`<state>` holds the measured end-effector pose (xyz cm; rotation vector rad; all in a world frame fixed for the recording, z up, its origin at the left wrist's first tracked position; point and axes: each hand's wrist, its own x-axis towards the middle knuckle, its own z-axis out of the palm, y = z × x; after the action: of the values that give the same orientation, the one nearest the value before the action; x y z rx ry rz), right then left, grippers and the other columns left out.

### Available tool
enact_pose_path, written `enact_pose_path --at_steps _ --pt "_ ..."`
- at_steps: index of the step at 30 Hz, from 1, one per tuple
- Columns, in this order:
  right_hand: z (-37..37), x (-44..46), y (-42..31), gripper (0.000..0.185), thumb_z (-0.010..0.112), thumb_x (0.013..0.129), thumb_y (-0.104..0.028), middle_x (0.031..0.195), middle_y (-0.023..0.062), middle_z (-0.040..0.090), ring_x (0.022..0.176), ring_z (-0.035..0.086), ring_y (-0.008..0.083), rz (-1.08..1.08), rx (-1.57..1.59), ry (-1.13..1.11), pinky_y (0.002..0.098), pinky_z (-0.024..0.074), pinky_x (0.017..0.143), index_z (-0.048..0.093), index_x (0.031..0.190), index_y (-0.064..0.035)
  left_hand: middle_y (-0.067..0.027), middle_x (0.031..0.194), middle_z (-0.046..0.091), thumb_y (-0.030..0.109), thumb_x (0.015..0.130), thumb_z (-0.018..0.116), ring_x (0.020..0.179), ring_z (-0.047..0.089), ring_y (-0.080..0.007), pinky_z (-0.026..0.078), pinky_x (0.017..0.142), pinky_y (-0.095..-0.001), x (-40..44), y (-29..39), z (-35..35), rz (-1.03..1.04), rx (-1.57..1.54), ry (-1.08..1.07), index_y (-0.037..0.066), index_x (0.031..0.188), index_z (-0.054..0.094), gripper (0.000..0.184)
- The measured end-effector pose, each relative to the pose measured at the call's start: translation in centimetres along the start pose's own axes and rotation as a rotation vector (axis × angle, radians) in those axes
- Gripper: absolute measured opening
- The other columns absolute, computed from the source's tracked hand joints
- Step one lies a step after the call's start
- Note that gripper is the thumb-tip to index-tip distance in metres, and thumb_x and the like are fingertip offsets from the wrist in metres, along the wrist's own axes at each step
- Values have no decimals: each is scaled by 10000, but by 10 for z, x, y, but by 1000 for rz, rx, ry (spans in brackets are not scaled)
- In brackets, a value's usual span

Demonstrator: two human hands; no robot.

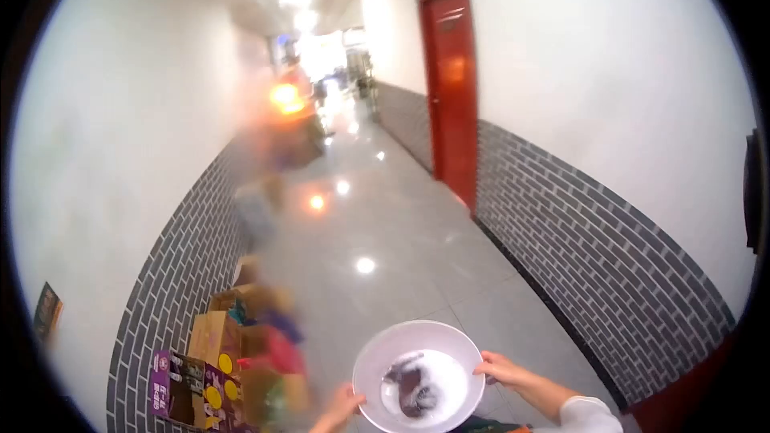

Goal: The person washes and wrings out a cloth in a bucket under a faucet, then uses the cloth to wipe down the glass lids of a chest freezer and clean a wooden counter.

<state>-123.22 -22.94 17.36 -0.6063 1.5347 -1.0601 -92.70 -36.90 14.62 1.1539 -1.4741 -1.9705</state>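
A round, pale basin (370, 350) is held in front of me, low in the head view. White suds (451, 369) and a dark, wet-looking thing (415, 394) lie inside it; what the dark thing is I cannot make out. My left hand (346, 402) grips the rim at the left side, slightly blurred. At the right side my right hand (499, 369) grips the rim, thumb on top and the other fingers below. The basin's near edge is cut off by the frame's bottom.
A corridor with a shiny tiled floor (401, 232) runs ahead. Along the left wall stand cardboard boxes (215, 337) and a purple printed box (164, 385). A red door (451, 88) is shut in the right wall. Blurred items and an orange glow (286, 98) are farther off at left.
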Motion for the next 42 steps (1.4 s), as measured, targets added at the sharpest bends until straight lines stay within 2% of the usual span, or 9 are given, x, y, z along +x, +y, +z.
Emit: enact_pose_path --at_steps 3,5,14,15,17,21,23,31,42 --pt "-18 110 -61 323 583 640 -224 726 42 497 622 495 106 -2 -53 -10 227 407 510 481 876 -28 -106 949 535 223 666 561 787 538 -170 467 598 -303 105 52 -19 -7 12 101 -1 1036 492 438" --pt "-17 179 -97 306 582 644 -216 711 37 493 618 490 102 7 -43 -39 226 397 500 481 866 -30 -71 737 538 144 646 575 635 537 -160 467 514 -278 175 72 -36 -16 169 142 -20 920 502 328" --pt "-35 492 -262 299 597 657 -223 755 22 513 649 500 102 -88 -58 -30 223 416 529 500 869 -36 -81 699 588 111 659 558 644 570 -149 467 533 -266 496 153 -144 -13 247 241 -14 775 575 171" --pt "-39 530 -272 311 600 655 -231 767 26 522 662 509 105 -87 -22 -45 225 428 544 507 877 -36 -81 699 588 111 659 558 644 570 -149 467 533 -266 537 140 -161 -11 260 242 -14 775 575 171" --pt "-48 608 -314 323 602 655 -242 786 33 531 679 519 107 -104 -65 -10 229 438 555 513 885 -33 -113 909 551 201 667 547 786 548 -170 469 595 -303 639 159 -183 -38 341 227 -6 1047 489 436" --pt "-77 708 -389 347 604 659 -266 799 45 543 717 539 115 -84 -21 69 237 453 565 523 892 -24 -99 721 578 112 662 575 624 563 -162 469 512 -276 727 309 -170 -37 -46 155 -31 828 547 222" --pt "-86 756 -440 343 600 668 -265 788 48 543 717 536 125 -89 31 69 245 450 569 522 898 -23 -106 733 568 112 665 580 614 558 -167 470 503 -280 790 350 -177 0 -39 137 -35 861 526 251" --pt "-142 1060 -578 301 580 700 -249 805 66 556 676 532 136 -132 -90 90 250 445 561 531 877 -10 -102 749 538 106 687 581 610 548 -171 479 502 -285 1115 405 -247 43 -8 139 -32 934 475 303" --pt "-140 1447 -773 346 576 739 -219 865 74 552 746 559 163 -109 21 -46 302 483 613 488 993 -1 -91 710 537 202 728 611 566 538 -149 467 466 -295 1451 585 -355 108 -93 273 -35 873 483 306"
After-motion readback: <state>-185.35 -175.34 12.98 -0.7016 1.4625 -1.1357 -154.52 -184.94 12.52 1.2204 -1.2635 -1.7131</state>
